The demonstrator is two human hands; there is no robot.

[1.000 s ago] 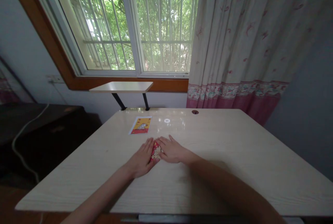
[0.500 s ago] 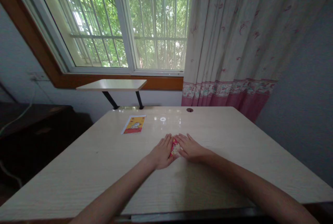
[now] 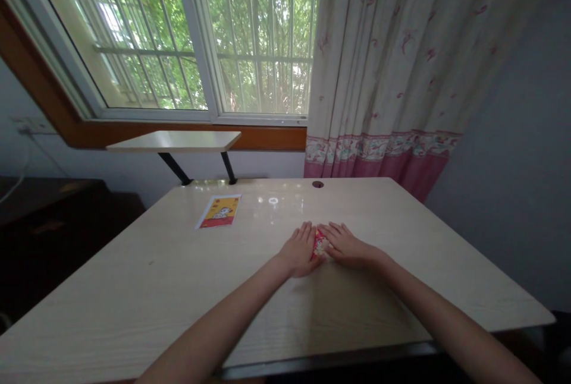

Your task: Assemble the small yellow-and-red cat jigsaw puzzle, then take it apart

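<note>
A small colourful cluster, pink, yellow and white, (image 3: 320, 245) shows in the gap between my two hands on the pale desk (image 3: 178, 289). It could be one thing or several small pieces; the hands cover much of it. My left hand (image 3: 301, 251) lies over its left side, palm down with fingers stretched forward. From the right, my right hand (image 3: 348, 244) rests on its other side, fingers extended and pointing left. Farther back on the left lies a flat picture card (image 3: 219, 212) with a cartoon dog on yellow and red.
A small raised shelf (image 3: 178, 141) on black legs stands at the desk's back left. A round cable hole (image 3: 317, 185) sits near the back edge. Behind are a barred window (image 3: 259, 39) and a floral curtain (image 3: 379, 75). A dark cabinet (image 3: 57, 217) stands to the left.
Both hands have slid to the right across the desk, with the colourful cluster moving along between them. The camera view has shifted slightly; the picture card stays in place on the desk.
</note>
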